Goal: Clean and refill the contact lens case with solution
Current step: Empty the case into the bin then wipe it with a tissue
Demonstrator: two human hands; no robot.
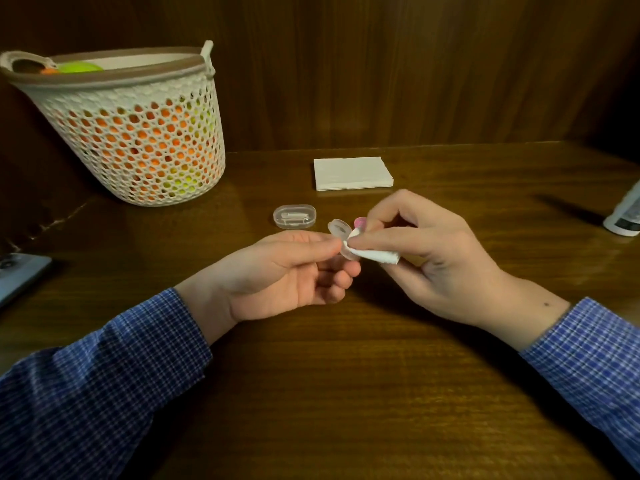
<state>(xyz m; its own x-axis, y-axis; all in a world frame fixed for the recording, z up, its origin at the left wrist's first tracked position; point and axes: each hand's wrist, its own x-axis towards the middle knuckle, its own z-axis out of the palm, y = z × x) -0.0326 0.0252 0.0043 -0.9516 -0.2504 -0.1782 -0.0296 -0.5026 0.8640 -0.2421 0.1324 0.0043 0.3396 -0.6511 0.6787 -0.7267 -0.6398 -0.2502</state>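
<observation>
My left hand (294, 271) pinches a small clear contact lens case (340, 233) above the wooden table, one round lid flipped open at the top. A pink part (360, 222) shows beside it. My right hand (426, 251) grips a folded white tissue (379, 255) and presses its corner into the case. A white solution bottle (625, 216) stands at the far right edge, partly cut off by the frame.
A stack of white tissues (353, 173) lies behind the hands. A small clear oval box (294, 216) sits just beyond my left hand. A white mesh basket (135, 133) with orange and green contents stands back left. A phone (17, 275) lies at the left edge.
</observation>
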